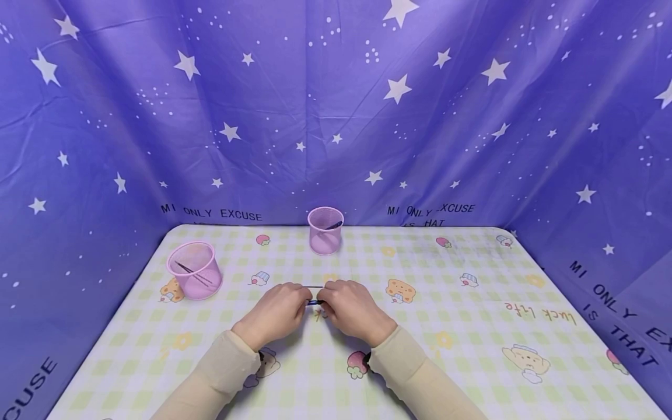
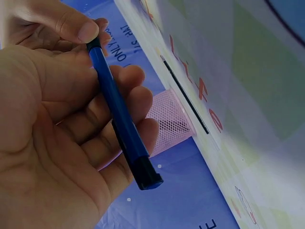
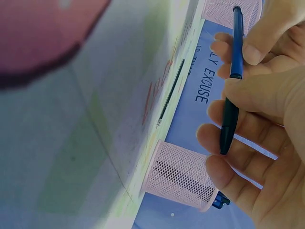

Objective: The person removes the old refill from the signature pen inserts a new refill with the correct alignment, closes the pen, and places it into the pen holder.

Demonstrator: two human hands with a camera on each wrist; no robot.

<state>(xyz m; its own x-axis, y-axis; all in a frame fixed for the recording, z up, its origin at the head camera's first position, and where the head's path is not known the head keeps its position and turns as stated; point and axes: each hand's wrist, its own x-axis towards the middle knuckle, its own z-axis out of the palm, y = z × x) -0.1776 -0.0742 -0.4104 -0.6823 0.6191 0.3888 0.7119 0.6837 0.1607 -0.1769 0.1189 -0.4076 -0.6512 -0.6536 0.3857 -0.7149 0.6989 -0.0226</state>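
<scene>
Both hands hold one ballpoint pen (image 2: 116, 102) between them, with a blue barrel and a black front section. My left hand (image 1: 278, 308) grips the blue barrel; in the right wrist view its thumb presses along it. My right hand (image 1: 356, 308) pinches the pen where blue meets black, and the black end (image 3: 230, 121) lies over its fingers. In the head view the hands hide most of the pen. A thin dark pen refill (image 2: 186, 98) lies on the table just beyond the hands, apart from them.
At the left stands a pink mesh cup (image 1: 202, 286) with thin dark sticks inside. Another pink mesh cup (image 1: 324, 242) near the back edge holds at least one dark blue pen (image 3: 220, 201). A checked cloth (image 1: 472, 338) covers the table, and a starry purple curtain (image 1: 336, 87) surrounds it.
</scene>
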